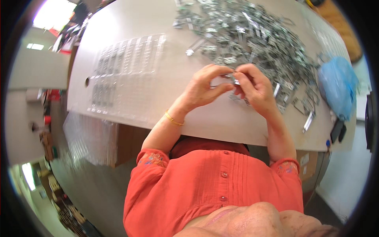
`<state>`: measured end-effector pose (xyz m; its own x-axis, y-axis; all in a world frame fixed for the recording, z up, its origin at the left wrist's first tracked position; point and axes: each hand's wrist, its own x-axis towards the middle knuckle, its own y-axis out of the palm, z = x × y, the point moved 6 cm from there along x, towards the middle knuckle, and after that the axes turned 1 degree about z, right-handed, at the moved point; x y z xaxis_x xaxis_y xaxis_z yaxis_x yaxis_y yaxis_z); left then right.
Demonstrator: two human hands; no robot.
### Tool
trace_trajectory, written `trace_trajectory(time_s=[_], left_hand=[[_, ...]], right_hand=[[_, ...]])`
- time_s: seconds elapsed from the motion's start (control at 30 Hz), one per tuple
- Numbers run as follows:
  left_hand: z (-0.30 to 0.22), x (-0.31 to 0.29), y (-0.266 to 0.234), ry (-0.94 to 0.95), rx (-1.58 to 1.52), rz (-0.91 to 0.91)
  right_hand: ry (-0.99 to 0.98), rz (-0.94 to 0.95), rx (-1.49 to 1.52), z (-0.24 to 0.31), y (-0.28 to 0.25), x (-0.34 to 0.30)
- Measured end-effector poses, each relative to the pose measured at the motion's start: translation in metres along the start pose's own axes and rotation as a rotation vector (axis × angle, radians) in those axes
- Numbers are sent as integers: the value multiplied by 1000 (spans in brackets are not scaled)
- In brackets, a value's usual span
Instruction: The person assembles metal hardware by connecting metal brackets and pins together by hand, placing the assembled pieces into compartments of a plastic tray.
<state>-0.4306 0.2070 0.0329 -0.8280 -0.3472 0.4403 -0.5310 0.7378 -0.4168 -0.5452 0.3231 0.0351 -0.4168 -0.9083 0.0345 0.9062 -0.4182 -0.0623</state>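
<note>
Apparently pinched, right grip (256,87) closed with thumb and forefinger on a small metal part (237,82), just above the middle of the frame. Left grip (203,85) curled toward the same part from the left, thumb and forefinger a narrow gap apart, tips right beside those opposite; cannot tell whether clamped on it too. Part thus between both, nearest the right fingertips, raised over the bench (221,124). Long axis mostly hidden behind fingers, so not to be read with certainty.

Beyond both, a pile (252,39) of grey metal parts, sprawling from upper centre down toward the right, closer to the right grip than to the left. Flat at the left, a clear tray (136,83), well apart from the left grip, long slots running roughly up and down the frame, with what look like grey pieces in the leftmost ones.

Underneath, pale bench top, with a round hole (87,81) near the left end. At the right, a blue bag (338,85) beside the pile. Lower left, beneath the bench edge, a stack of clear plastic (89,138); lower right, a cardboard box (310,164). Bright window (53,14) at upper left, grey floor (90,185) below.
</note>
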Motion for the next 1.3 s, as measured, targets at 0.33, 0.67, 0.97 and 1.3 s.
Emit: trace_trajectory(time_s=[0.33,0.67,0.97,1.3], left_hand=[[-26,-3,-15,-92,246,-168],[-16,-27,-9,-574,-637,2],[-8,-56,-62,-573,-151,-148],[-13,-140,-231,-540,901,-328]], right_hand=[[-484,-220,-454,24,6,-16],[-835,-158,-749,33,34,-25],[-801,-72,-512,30,46,-26],[-680,-9,-573,22,45,-19]])
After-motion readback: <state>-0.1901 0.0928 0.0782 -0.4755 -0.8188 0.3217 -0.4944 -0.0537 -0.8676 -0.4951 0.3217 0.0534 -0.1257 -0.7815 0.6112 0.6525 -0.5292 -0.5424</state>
